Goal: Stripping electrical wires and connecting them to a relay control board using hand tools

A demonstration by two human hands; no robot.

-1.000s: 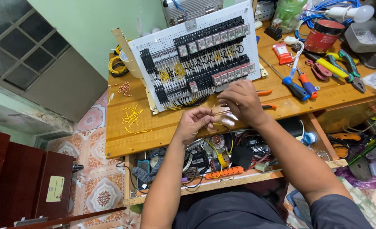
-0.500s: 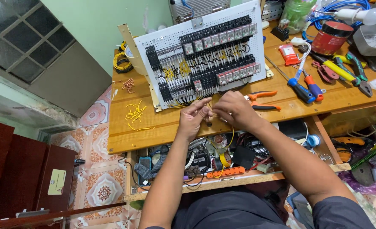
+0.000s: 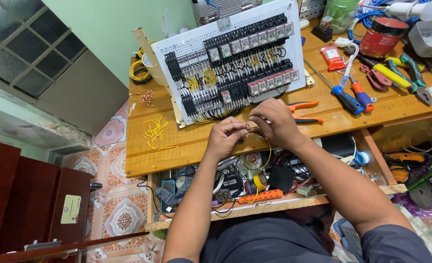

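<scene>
both hands meet above the front edge of the wooden table [image 3: 186, 146], just before the white perforated panel [image 3: 186, 46] that leans tilted and carries rows of black relays and terminals with black and yellow wiring. the left hand [image 3: 225, 139] has its fingers pressed together in a pinch, and the right hand [image 3: 274, 122] is curled in the same way, thumb against fingertips; between them they hold a thin yellow wire [image 3: 267, 151], which goes down from the hands in a loop toward the lower shelf. the exact end of the wire inside the fingers is too small to see. just right of the right hand lie orange-handled pliers [image 3: 301, 104] on the table, and further right two screwdrivers [image 3: 352, 97] with blue and red handles, near a small red case [image 3: 332, 56] and a red round tin [image 3: 382, 36]. on the left part of the table are short yellow wire pieces [image 3: 156, 130] and a small heap of copper-coloured ferrules [image 3: 147, 97], well apart from the hands. a yellow wire coil [image 3: 138, 73] sits behind the panel at the left. under the table top, a shelf [image 3: 274, 207] holds tangled cables, a roll of yellow tape [image 3: 260, 181] and an orange power strip [image 3: 261, 197].
</scene>
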